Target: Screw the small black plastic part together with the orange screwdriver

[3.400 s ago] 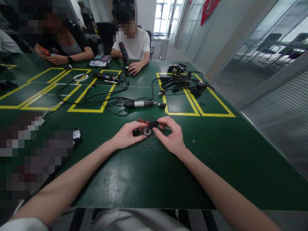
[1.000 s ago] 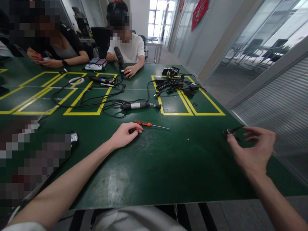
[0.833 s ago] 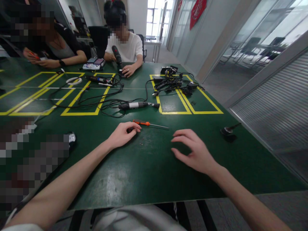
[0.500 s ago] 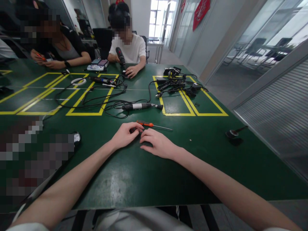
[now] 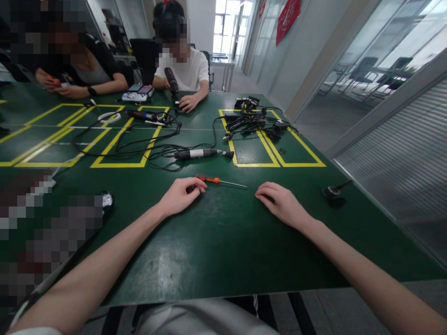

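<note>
Head cam: screwdriver (image 5: pixel 215 180) parked close, probably for reach — left hand (image 5: pixel 179 194) loosely curled, right hand (image 5: pixel 283 203) pinched, can't tell if either's holding anything.

Office used as a workshop, large green desk (image 5: pixel 174 260) marked with yellow tape (image 5: pixel 118 164), orange screwdriver (image 5: pixel 210 179), pen-shaped tool (image 5: pixel 197 154) and black cables (image 5: pixel 249 122) on it, office chairs (image 5: pixel 365 70) behind glass partition (image 5: pixel 429 28).

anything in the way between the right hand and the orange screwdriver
Nothing visible stands between the right hand and the orange screwdriver: its metal shaft points toward that hand. The left hand is by the screwdriver's far end, not between them.
</note>
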Demonstrator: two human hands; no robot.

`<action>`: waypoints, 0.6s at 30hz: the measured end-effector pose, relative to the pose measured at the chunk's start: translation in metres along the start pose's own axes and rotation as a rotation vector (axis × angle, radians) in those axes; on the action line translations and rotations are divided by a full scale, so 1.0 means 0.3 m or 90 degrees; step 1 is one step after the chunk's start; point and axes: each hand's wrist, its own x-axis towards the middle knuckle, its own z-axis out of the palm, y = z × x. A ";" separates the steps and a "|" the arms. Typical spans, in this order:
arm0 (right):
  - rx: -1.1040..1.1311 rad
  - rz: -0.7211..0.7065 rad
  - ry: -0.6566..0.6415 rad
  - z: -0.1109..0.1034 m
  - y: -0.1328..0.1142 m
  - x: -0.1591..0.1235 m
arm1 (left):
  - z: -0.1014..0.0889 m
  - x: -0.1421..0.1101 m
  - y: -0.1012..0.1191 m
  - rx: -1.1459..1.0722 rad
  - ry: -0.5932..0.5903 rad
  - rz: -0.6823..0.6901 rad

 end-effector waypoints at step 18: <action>-0.281 0.288 0.082 -0.161 0.231 -0.192 | -0.004 0.001 -0.002 0.015 -0.009 -0.004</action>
